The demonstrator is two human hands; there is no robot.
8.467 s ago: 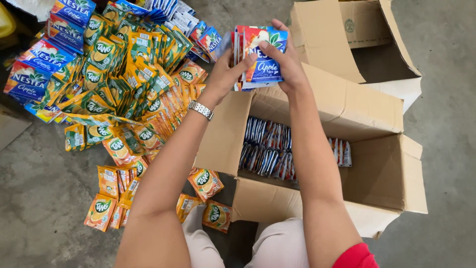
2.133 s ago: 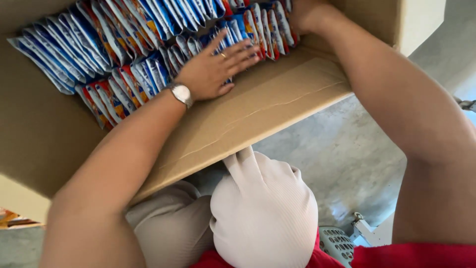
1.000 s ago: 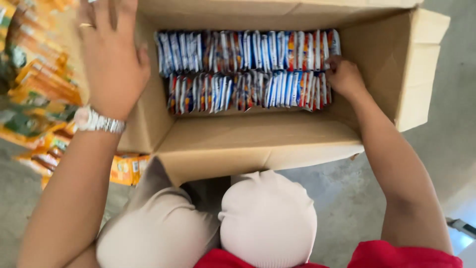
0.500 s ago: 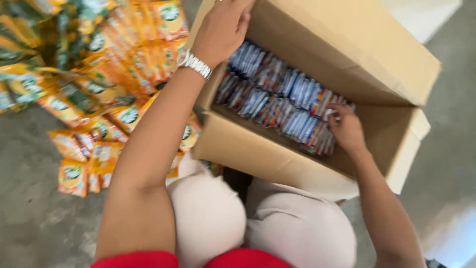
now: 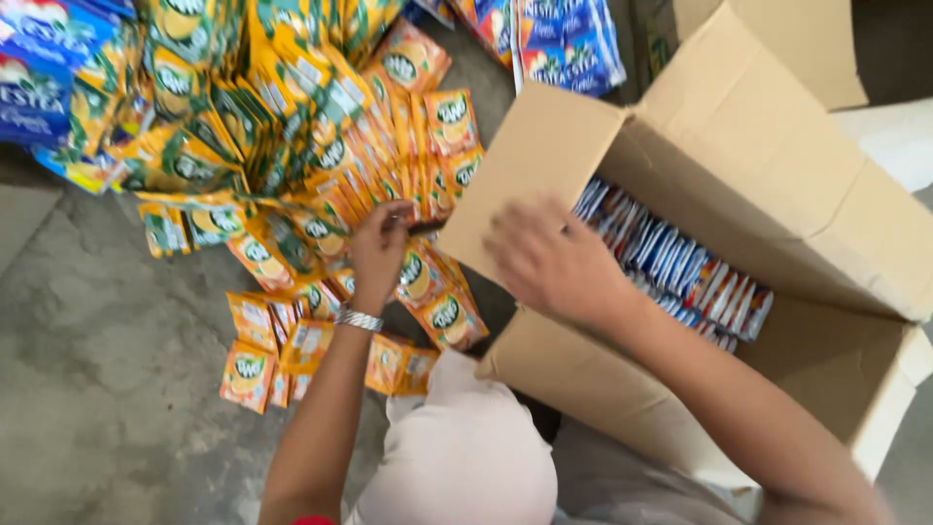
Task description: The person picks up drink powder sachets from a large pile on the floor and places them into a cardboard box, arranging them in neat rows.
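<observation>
1. We see a grey concrete floor (image 5: 87, 389) under everything, with our knees in pale trousers at the near edge.
2. On the right stands an open cardboard box (image 5: 777, 185), its flaps spread; a row of blue and red sachets (image 5: 671, 262) stands on edge along its bottom.
3. To the left and far left lies a wide heap of orange and green drink-mix sachets (image 5: 292, 126) on the floor, with blue packets (image 5: 29, 87) at the far left corner and more blue ones at the far edge beside the box.
4. Our right hand (image 5: 554, 262) hovers over the box's left flap, blurred; its grip looks released, fingers spread, grasping nothing.
5. Our left hand (image 5: 381, 248), a silver watch (image 5: 358, 319) on the wrist, reaches into the orange sachets just left of the box; fingers curl onto a sachet, though we cannot tell if the grip has clenched.
</observation>
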